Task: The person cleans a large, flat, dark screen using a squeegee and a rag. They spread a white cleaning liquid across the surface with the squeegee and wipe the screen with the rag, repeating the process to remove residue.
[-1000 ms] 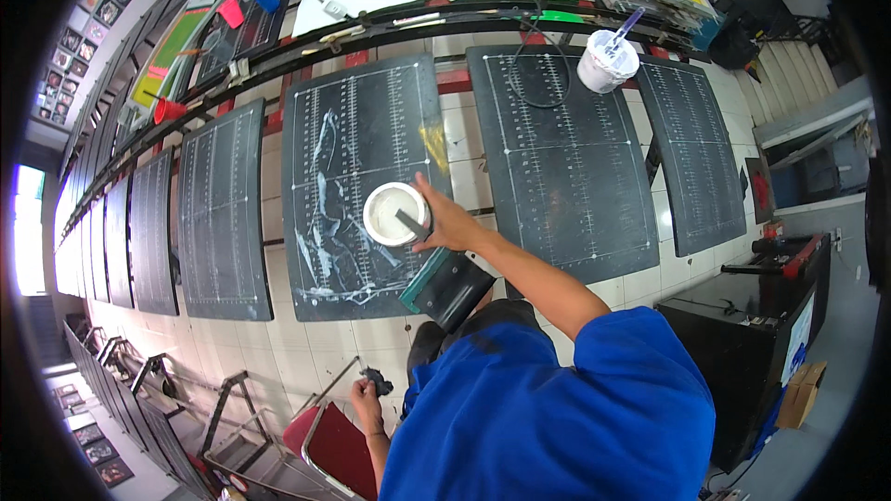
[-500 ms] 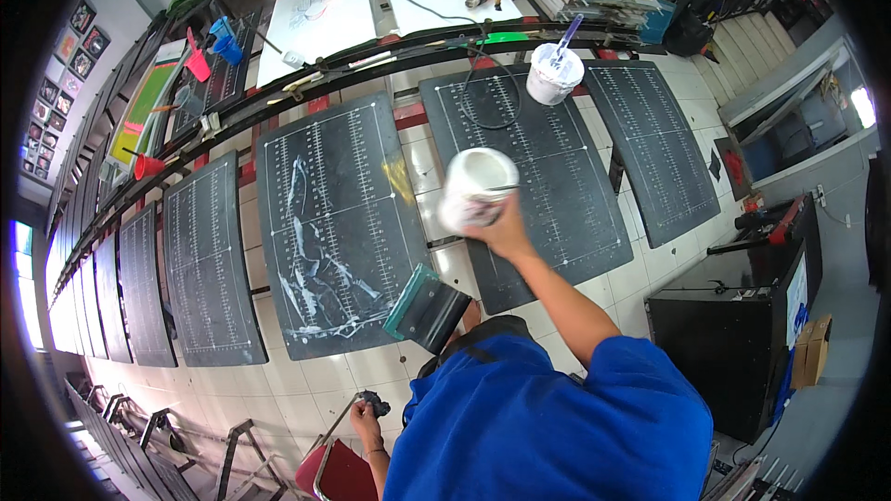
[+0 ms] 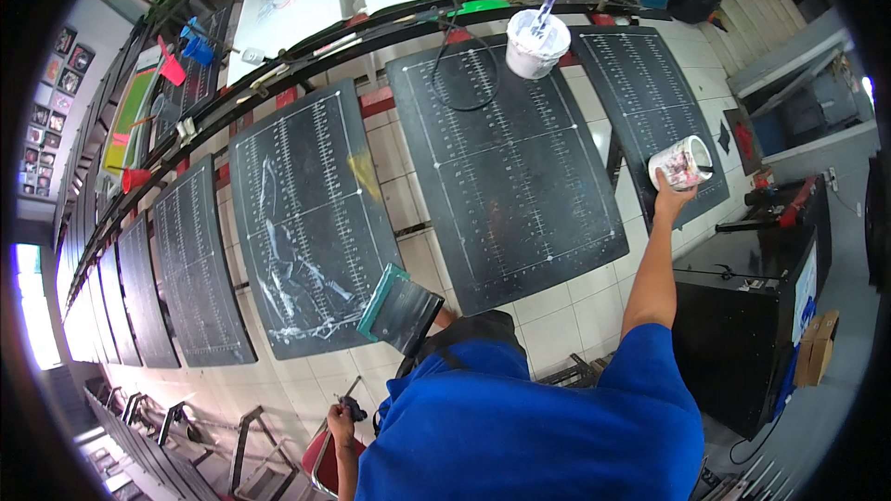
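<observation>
Now right hand (image 3: 670, 197) grips paint tub (image 3: 681, 163) (tilted, over rightmost black board (image 3: 650, 97)).

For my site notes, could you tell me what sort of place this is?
Most likely a screen-printing workshop: a row of dark gridded boards, a white tub with a stirrer, and a squeegee by the paint-smeared board.

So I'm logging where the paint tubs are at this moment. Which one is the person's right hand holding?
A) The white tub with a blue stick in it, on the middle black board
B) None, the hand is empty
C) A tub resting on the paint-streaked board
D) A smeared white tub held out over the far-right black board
D: the right hand grips the smeared white tub over the far-right board, while the tub with the blue stick stands untouched.
</observation>
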The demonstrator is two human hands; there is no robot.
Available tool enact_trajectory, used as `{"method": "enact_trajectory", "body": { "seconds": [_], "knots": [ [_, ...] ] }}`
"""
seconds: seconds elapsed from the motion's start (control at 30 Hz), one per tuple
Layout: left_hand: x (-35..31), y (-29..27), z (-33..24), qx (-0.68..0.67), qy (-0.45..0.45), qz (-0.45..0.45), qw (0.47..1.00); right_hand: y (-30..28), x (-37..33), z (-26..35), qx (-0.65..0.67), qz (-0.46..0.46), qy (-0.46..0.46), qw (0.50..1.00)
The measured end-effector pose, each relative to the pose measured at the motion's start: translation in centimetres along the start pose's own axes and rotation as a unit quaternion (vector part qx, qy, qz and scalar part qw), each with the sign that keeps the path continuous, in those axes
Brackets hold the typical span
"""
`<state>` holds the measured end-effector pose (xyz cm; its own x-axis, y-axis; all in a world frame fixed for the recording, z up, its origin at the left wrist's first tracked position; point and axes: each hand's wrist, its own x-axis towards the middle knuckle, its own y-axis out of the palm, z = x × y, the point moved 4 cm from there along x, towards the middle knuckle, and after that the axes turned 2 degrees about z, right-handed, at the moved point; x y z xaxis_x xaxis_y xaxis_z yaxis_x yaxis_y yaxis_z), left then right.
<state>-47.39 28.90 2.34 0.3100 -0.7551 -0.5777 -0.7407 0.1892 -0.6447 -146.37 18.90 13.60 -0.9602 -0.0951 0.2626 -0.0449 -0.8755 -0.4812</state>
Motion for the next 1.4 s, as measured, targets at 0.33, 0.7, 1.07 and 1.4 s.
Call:
{"method": "enact_trajectory", "body": {
  "seconds": [0.33, 0.7, 1.07, 1.4],
  "knots": [
    [1.5, 0.5, -5.8, -0.081, 0.022, -0.034, 0.996, -0.7, 0.1, -3.8, -0.167, 0.036, 0.081, 0.982],
    [4.2, -0.7, -6.5, -0.099, 0.076, -0.037, 0.991, -0.3, -49.4, 14.4, -0.04, 0.769, 0.198, 0.607],
    [7.3, -14.6, 2.1, -0.232, 0.101, -0.064, 0.965, 1.7, -55.0, 22.6, 0.112, 0.474, 0.109, 0.866],
    [10.6, -18.3, 5.3, -0.278, 0.108, -0.035, 0.954, -1.0, -69.8, 36.7, -0.107, 0.469, -0.429, 0.765]
  ]
}}
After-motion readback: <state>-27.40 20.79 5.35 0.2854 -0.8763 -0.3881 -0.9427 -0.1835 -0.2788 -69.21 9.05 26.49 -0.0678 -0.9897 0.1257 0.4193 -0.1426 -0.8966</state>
